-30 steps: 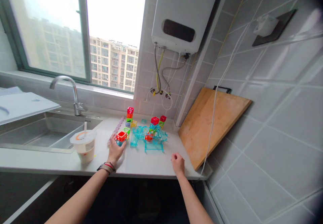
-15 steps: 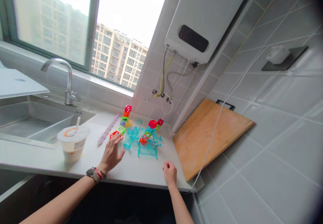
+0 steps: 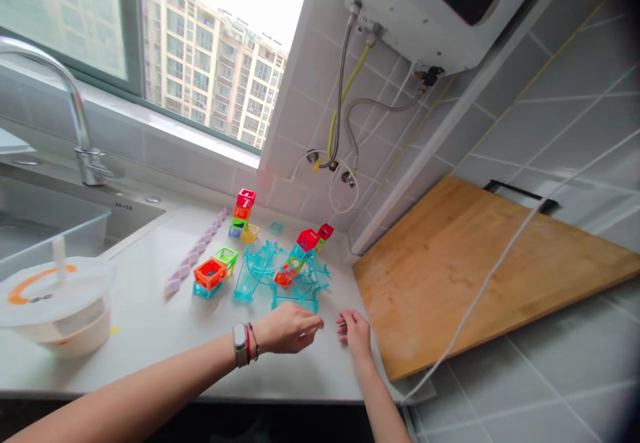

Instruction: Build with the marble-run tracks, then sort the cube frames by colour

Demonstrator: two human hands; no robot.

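My left hand [image 3: 290,328] is over the counter just in front of the turquoise see-through plastic pieces [image 3: 295,303], its fingers bent together; whether anything is between them is hidden. Close to its right is my right hand [image 3: 356,333], with loosely bent fingers slightly apart and nothing visible in them. A slanted row of coloured block frames [image 3: 300,253] rises among the turquoise pieces. Left of these sits a group of orange, green and blue block frames [image 3: 210,273]. Farther back stands a small stack of red, orange and green frames [image 3: 243,213].
A lidded drink cup [image 3: 75,330] with a straw is at the left front, by the sink [image 3: 133,223] and tap [image 3: 83,116]. A lilac patterned strip [image 3: 197,250] lies on the counter. At right, a wooden board [image 3: 480,276] leans against the tiles, with a white cable [image 3: 480,296] across it.
My left hand has left the orange and green frames and moved right, towards my right hand, its fingers now bent. My right hand's fingers have loosened from a fist. The view has come closer.
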